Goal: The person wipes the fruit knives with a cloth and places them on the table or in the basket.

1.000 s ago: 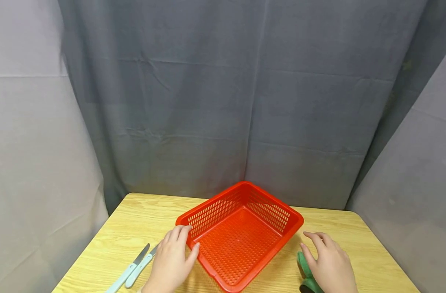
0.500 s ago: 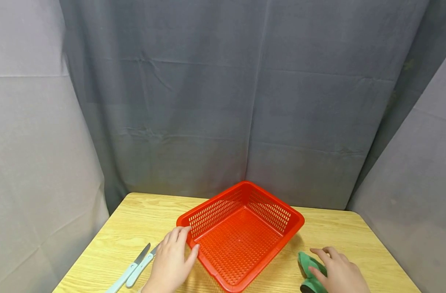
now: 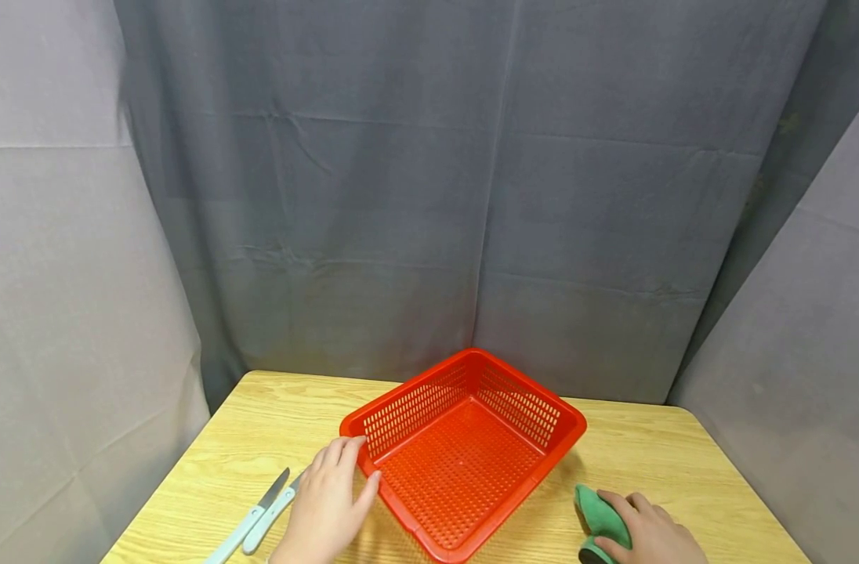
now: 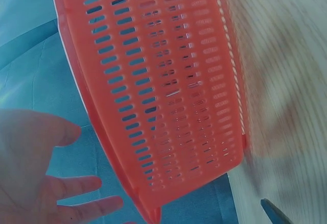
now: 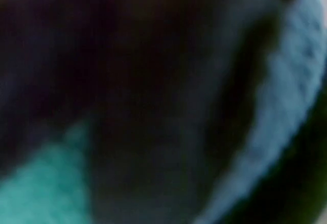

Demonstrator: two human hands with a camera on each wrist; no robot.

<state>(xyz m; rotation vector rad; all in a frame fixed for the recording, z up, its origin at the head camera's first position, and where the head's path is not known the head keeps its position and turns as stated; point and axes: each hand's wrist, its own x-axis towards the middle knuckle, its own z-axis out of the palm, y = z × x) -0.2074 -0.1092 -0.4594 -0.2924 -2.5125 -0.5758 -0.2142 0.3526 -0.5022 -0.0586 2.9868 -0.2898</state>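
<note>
A red plastic basket (image 3: pixel 465 462) with slotted walls sits at an angle on the wooden table. My left hand (image 3: pixel 325 501) is at its left corner, fingers spread and loosely bent, thumb near the rim; in the left wrist view the fingers (image 4: pixel 82 185) stand just off the basket's wall (image 4: pixel 168 91), holding nothing. To the right of the basket lies a bunched green cloth (image 3: pixel 600 518) with a dark round end at the front. My right hand (image 3: pixel 657 533) grips it between thumb and fingers. The right wrist view is dark and blurred, with green fabric (image 5: pixel 46 188) at lower left.
Two knives (image 3: pixel 255 513) with pale mint handles lie side by side left of my left hand, blades pointing away. A grey curtain (image 3: pixel 373 196) hangs behind the table, and light cloth panels (image 3: pixel 70 313) stand at both sides.
My right hand has moved back and down from above the green cloth and closed its fingers on it. The left hand and the basket have hardly moved.
</note>
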